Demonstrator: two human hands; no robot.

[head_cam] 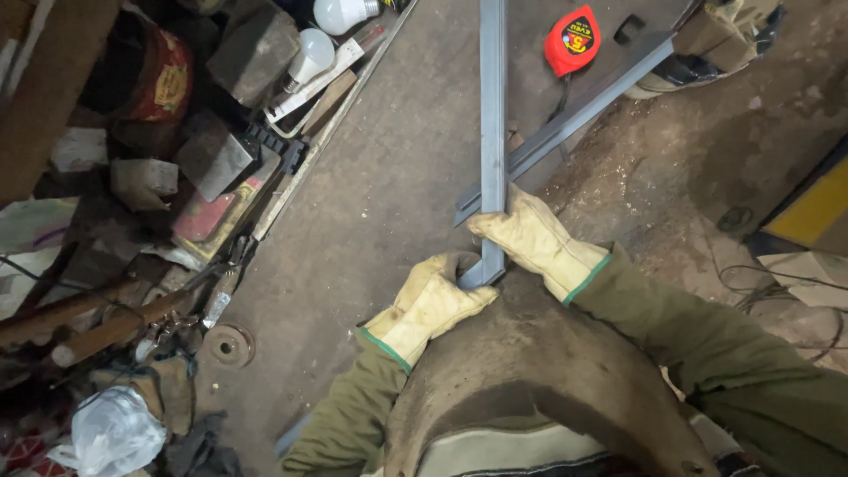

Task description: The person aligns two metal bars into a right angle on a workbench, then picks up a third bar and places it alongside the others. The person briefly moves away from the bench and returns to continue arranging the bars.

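Far left: a clutter pile along the floor edge. It holds a red tin (163, 79), grey blocks (212, 159), two white light bulbs (311, 55), wooden handles (79, 318) and a crumpled plastic bag (110, 433). A small round metal disc (230, 344) lies on the concrete floor (389, 159) just beside the pile.

Centre: my left hand (433, 296), in a pale yellow leather glove with green cuff trim, is closed around the near end of the grey steel angle bar (492, 106). The fingers wrap the bar's lower tip, just above my knee (530, 353). The bar runs straight away from me, up to the top edge of the view.

Just right of it: my right hand (530, 234), gloved the same, is clamped on the same bar a little farther up. It sits at the spot where a second steel bar (583, 106) crosses. That second bar lies diagonally, going from under my right hand toward the upper right. The two bars touch at the crossing; I cannot tell whether they are joined.

Upper right: a red tape measure (571, 40) rests on the floor between the two bars, close to the diagonal one. Beyond the far end of the diagonal bar a shoe (715, 44) shows. At the right edge sits a yellow panel (817, 208), with thin wires (777, 283) on the dirt nearby.
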